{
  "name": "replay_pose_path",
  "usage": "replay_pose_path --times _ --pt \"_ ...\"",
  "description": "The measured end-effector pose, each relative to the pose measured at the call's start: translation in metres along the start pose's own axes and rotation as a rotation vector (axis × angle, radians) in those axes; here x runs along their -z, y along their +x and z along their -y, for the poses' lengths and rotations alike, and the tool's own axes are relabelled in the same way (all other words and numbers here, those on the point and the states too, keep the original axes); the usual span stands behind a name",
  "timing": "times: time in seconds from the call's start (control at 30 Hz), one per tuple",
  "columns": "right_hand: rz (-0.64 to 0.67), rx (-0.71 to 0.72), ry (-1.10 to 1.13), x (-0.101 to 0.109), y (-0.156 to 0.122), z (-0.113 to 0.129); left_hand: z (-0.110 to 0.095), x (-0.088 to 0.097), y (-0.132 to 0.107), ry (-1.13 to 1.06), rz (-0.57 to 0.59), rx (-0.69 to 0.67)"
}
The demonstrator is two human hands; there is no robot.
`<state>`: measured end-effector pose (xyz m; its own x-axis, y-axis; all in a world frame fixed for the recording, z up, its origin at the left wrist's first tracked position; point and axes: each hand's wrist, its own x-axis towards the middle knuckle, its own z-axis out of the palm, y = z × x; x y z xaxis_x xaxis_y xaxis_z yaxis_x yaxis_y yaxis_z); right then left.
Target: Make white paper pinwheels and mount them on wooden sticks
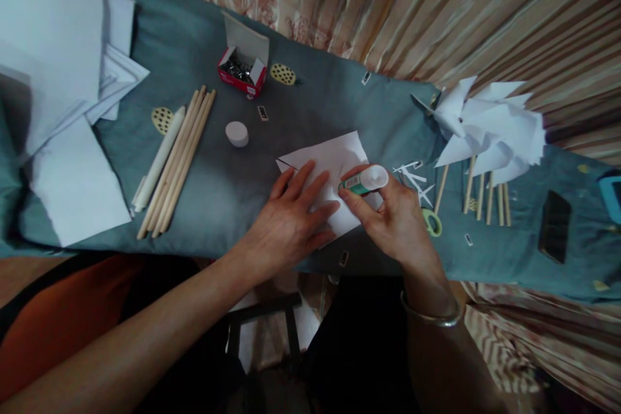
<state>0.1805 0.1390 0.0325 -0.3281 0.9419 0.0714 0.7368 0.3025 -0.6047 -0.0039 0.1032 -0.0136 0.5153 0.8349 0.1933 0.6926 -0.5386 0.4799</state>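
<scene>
A white square of paper (334,152) with slits cut in it lies on the cloth in front of me. My left hand (301,210) rests flat on the paper, fingers spread. My right hand (388,207) grips a glue stick (363,180), its white base pointing up and to the right. The glue end is hidden under my fingers, close to the paper's middle, so I cannot tell if it touches. The round white cap (237,134) sits apart, left of the paper. Thin paper scraps (414,182) and green-handled scissors (431,222) lie just right of my right hand.
Wooden sticks (179,165) and a white pen (160,158) lie at left, near stacked paper (53,32). A small open red box (242,74) holds metal pins. Paper pinwheels (495,126) on sticks are piled at right, beside a dark phone (555,226). A curtain (388,6) hangs behind.
</scene>
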Motion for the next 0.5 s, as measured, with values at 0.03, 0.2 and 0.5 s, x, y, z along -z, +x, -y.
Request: replay_pose_path --times 0.03,0.2,0.5 --pt "-0.032 -0.022 0.013 0.002 -0.001 -0.002 0.0 0.0 0.0 0.0 0.001 0.002" --pt "-0.339 -0.173 0.403 0.016 -0.002 -0.023 0.001 -0.001 0.0 0.027 -0.005 0.0" --pt "-0.281 -0.299 0.874 0.022 -0.007 -0.043 0.004 -0.001 -0.002 0.078 -0.027 -0.044"
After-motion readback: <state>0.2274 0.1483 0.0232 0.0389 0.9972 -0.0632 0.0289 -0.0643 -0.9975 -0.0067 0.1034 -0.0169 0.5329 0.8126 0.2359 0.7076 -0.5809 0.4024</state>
